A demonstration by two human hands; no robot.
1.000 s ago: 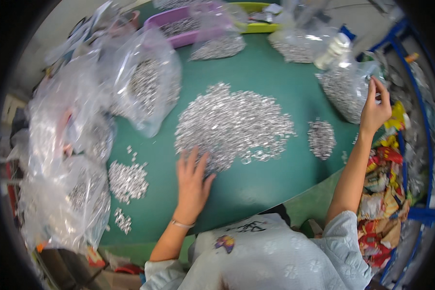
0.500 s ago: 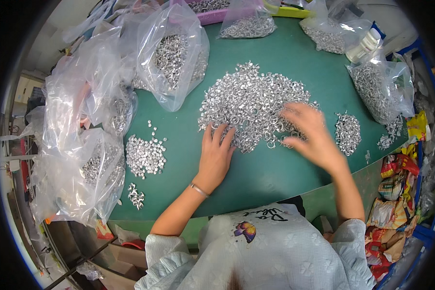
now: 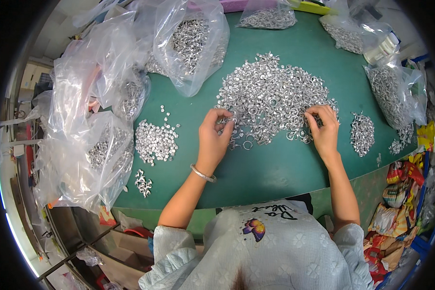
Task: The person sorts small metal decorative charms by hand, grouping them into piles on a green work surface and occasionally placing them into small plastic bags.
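Note:
A wide heap of small shiny metal rings [image 3: 275,92] lies spread over the green table. My left hand [image 3: 214,137], with a silver bangle at its wrist, is at the heap's left edge, thumb and fingers curled together. At the right edge my right hand [image 3: 326,130] has its fingers bent down to the thumb, the tips among the rings. Whatever either hand pinches is too small to tell from the heap. To the left of my left hand is a smaller pile of round metal pieces [image 3: 155,141]; beyond my right hand is a small ring pile [image 3: 362,134].
Clear plastic bags of metal parts stand at the left [image 3: 106,150], at the back [image 3: 191,48] and at the right [image 3: 389,92]. A white bottle [image 3: 383,50] stands among the right-hand bags. A few curved metal bits [image 3: 143,183] lie near the table's front left edge.
Both hands have gone from spread fingers to curled ones at the heap's edges. My right hand has slowed and drawn back to the right edge. The whole view has shifted slightly.

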